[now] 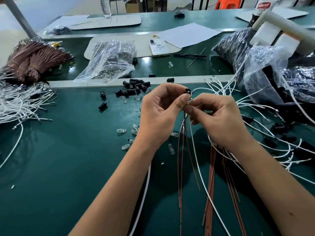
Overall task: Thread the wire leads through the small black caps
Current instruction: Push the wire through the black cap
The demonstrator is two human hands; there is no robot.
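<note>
Above the green table (pixel 68 167), left hand (pixel 158 114) pinches a small black cap (pixel 187 91) at its fingertips, right hand (pixel 219 116) pinches the wire leads (pixel 185 133) just below it; brown and white strands hang toward the table, loose caps (pixel 134 86) beyond.

Two hands: left hand (pixel 158 113), right hand (pixel 219 116). One black cap (pixel 187 90) held between them. One heap of loose black caps (pixel 134 87) on the worktop (pixel 68 159), too clustered to count exactly; two further caps (pixel 102 94) (pixel 102 106) lie apart to its left. One bundle of brown wires (pixel 34 60). One pile of white wires (pixel 22 103) at left. One clear bag of small parts (pixel 110 60). One phone (pixel 159 47). One pen (pixel 190 55). One water bottle (pixel 105 5). Clear bulbs (pixel 121 131), several, scattered.
</note>
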